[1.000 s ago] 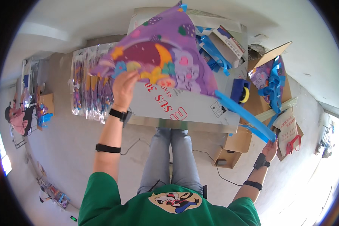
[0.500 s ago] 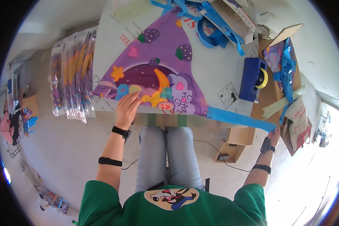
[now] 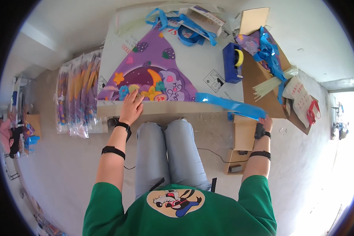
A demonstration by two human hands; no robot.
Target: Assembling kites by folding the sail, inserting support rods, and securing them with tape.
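A purple triangular kite sheet [image 3: 149, 51], printed with stars, berries and a moon, lies on the worktable with its point away from me. My left hand [image 3: 132, 107] rests on its near edge, fingers stretched over the printed flowers. From the sheet's near right corner a blue ribbon [image 3: 228, 103] runs right, past the table edge. My right hand [image 3: 266, 123] grips the ribbon's far end, its fingers closed and partly hidden by the wrist.
A blue tape dispenser [image 3: 233, 65] stands at the table's right edge. Behind lie a blue ribbon roll [image 3: 188, 36] and an open box [image 3: 206, 19]. Packed kites [image 3: 76, 92] hang at the left. A cardboard box [image 3: 259, 92] with thin pale sticks [image 3: 271, 84] is at the right.
The view has shifted, so the table sits lower and farther left. My left hand has flattened onto the sheet's edge; my right hand still holds the ribbon out to the right.
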